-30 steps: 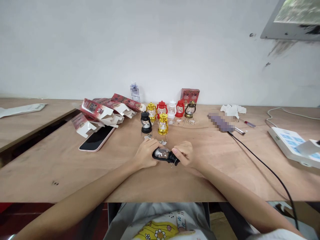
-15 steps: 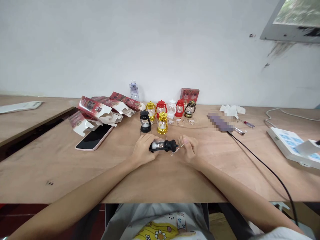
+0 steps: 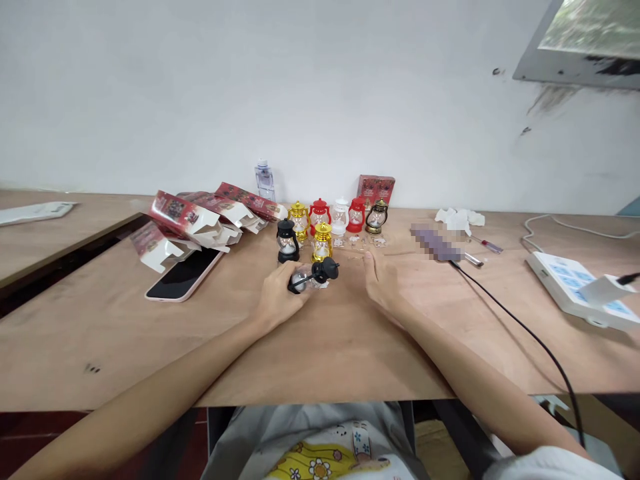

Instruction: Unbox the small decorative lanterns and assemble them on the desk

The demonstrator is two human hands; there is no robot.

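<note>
My left hand point(image 3: 277, 298) grips a small black toy lantern point(image 3: 314, 275), tipped on its side just above the wooden table point(image 3: 325, 347). My right hand point(image 3: 381, 283) lies a little to the right of it, fingers stretched forward on the tabletop and holding nothing. Just beyond the hands stand a black lantern point(image 3: 287, 241) and a gold lantern point(image 3: 321, 243). Behind them a row holds a gold lantern point(image 3: 299, 217), a red lantern point(image 3: 319, 214), a white lantern point(image 3: 340, 215), another red lantern point(image 3: 356, 215) and a dark bronze lantern point(image 3: 377, 217). Small clear parts point(image 3: 361, 241) lie in front of the row.
Opened red and white cartons point(image 3: 200, 217) are piled at the left, with a phone point(image 3: 183, 275) face up below them. A small bottle point(image 3: 263, 180) and a red box point(image 3: 376, 188) stand near the wall. On the right lie a white device point(image 3: 575, 288), a black cable point(image 3: 520, 327), a screwdriver point(image 3: 486, 245) and crumpled white paper point(image 3: 460, 218).
Both hands moved away from me toward the lanterns. My right hand let go of the black lantern and opened flat; my left hand carried the lantern forward and tilted its top upward.
</note>
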